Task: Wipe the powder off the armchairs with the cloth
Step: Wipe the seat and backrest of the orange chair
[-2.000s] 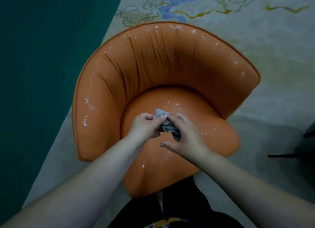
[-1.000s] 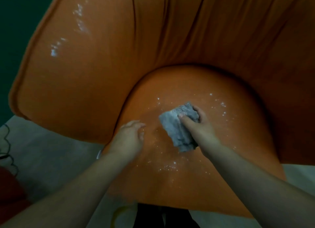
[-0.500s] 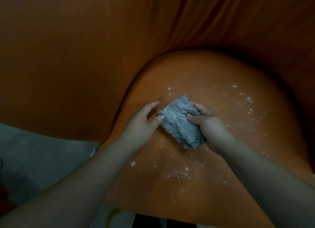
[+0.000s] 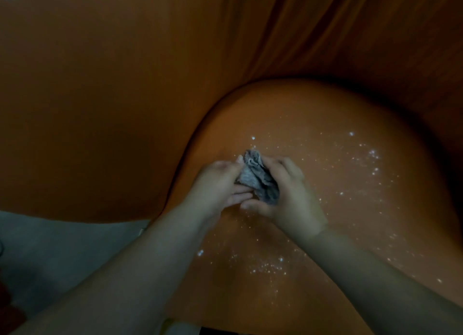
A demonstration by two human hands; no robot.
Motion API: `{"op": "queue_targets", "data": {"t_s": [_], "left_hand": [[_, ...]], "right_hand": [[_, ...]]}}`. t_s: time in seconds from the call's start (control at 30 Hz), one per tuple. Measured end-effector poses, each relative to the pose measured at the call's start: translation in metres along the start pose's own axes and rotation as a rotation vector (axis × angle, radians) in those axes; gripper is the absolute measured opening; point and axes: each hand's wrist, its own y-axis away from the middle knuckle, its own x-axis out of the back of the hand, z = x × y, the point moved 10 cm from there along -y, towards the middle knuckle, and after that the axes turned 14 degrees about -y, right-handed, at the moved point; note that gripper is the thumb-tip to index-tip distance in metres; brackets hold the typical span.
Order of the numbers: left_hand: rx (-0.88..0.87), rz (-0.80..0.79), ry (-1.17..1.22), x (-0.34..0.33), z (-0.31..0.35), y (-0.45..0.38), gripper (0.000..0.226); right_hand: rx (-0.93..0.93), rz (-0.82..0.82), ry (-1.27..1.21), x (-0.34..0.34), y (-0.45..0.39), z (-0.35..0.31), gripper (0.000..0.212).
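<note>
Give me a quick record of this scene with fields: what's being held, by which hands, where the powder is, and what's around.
held item: grey cloth, bunched up
left hand: grips the cloth's left side
right hand: grips the cloth's right side
surface: orange armchair seat, backrest behind it
powder: white specks scattered to the right of and below the hands
wiping: cloth bunched between the hands; powder remains
surroundings: pale carpet at lower left

Orange armchair [image 4: 105, 89], white-speckled; grey cloth [image 4: 258, 179]

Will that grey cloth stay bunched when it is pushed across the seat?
Probably not: the cloth looks limp, crumpled in folds between the left hand and right hand. It seems light, so pushing needs pressure.
</note>
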Motion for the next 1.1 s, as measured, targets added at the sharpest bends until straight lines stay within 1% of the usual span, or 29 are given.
{"op": "queue_targets", "data": {"t_s": [0.1, 0.13, 0.2, 0.23, 0.3, 0.37, 0.43, 0.5, 0.57, 0.6, 0.67, 0.73, 0.9, 1.0, 1.03, 1.1], "left_hand": [[0.007, -0.08, 0.022, -0.004, 0.002, 0.002, 0.043], [-0.005, -0.087, 0.0, -0.002, 0.003, 0.004, 0.044], [-0.062, -0.059, -0.127, 0.005, 0.007, 0.004, 0.039], [-0.104, -0.012, -0.211, 0.011, 0.01, 0.004, 0.033], [-0.175, 0.15, -0.412, 0.03, 0.014, 0.002, 0.022], [-0.237, 0.311, -0.704, 0.048, 0.018, 0.002, 0.027], [-0.338, 0.377, -0.955, 0.052, 0.02, 0.0, 0.035], [-0.37, 0.382, -1.061, 0.053, 0.015, -0.005, 0.039], [-0.373, 0.398, -1.079, 0.055, 0.009, -0.01, 0.042], [-0.385, 0.417, -1.083, 0.055, 0.007, -0.012, 0.043], [-0.399, 0.445, -1.101, 0.056, 0.002, -0.014, 0.047], [-0.382, 0.459, -1.119, 0.058, -0.005, -0.016, 0.05], [-0.325, 0.446, -1.12, 0.064, -0.022, -0.018, 0.055], [-0.324, 0.445, -1.099, 0.066, -0.026, -0.016, 0.056], [-0.33, 0.449, -1.093, 0.066, -0.026, -0.016, 0.056], [-0.346, 0.461, -1.083, 0.065, -0.026, -0.016, 0.056]], "right_hand": [[-0.019, 0.1, -0.103, 0.01, -0.004, 0.006, 0.07], [-0.041, 0.109, -0.144, 0.011, -0.006, 0.008, 0.063], [-0.11, 0.123, -0.221, 0.013, -0.01, 0.016, 0.051], [-0.148, 0.139, -0.251, 0.015, -0.011, 0.02, 0.048], [-0.21, 0.185, -0.278, 0.022, -0.014, 0.026, 0.048], [-0.231, 0.22, -0.261, 0.031, -0.021, 0.029, 0.05], [-0.217, 0.261, -0.193, 0.042, -0.034, 0.029, 0.052], [-0.174, 0.308, -0.055, 0.052, -0.053, 0.028, 0.053], [-0.088, 0.324, 0.1, 0.052, -0.074, 0.025, 0.051], [-0.059, 0.307, 0.146, 0.045, -0.083, 0.025, 0.049], [-0.033, 0.244, 0.212, 0.025, -0.091, 0.026, 0.05], [0.004, 0.221, 0.264, 0.01, -0.087, 0.025, 0.048], [0.088, 0.206, 0.275, 0.007, -0.076, 0.024, 0.038], [0.092, 0.189, 0.338, 0.01, -0.09, 0.018, 0.051], [0.119, 0.199, 0.342, 0.009, -0.096, 0.013, 0.05], [0.165, 0.206, 0.324, 0.005, -0.107, 0.009, 0.041]]}}
